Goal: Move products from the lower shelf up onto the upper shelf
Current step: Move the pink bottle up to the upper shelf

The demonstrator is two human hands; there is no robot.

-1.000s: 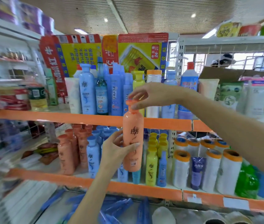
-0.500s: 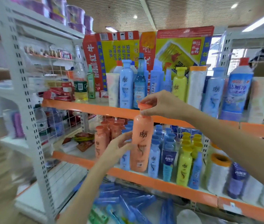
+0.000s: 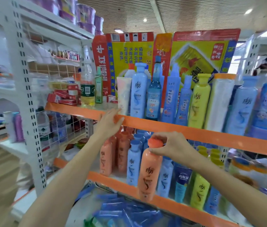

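Two bare hands are in front of the shelves. The right hand (image 3: pixel 170 145) is closed around the neck and round cap of a tall orange plastic bottle with dark script on its front (image 3: pixel 149 173). The bottle hangs upright below this hand, in the air in front of the orange-edged lower shelf (image 3: pixel 175 205), and its cap is just under the orange front edge of the upper shelf (image 3: pixel 195 131). The left hand (image 3: pixel 109 122) holds nothing; its fingers are apart and stretched, and the fingertips lie on the front edge of the upper shelf, just beside a pale upright tube (image 3: pixel 124 94). To the right of this tube stands a light blue plastic bottle (image 3: pixel 138 92). On the lower shelf, behind the held bottle, more orange bottles (image 3: pixel 113 154) and blue bottles (image 3: pixel 133 163) stand in rows.
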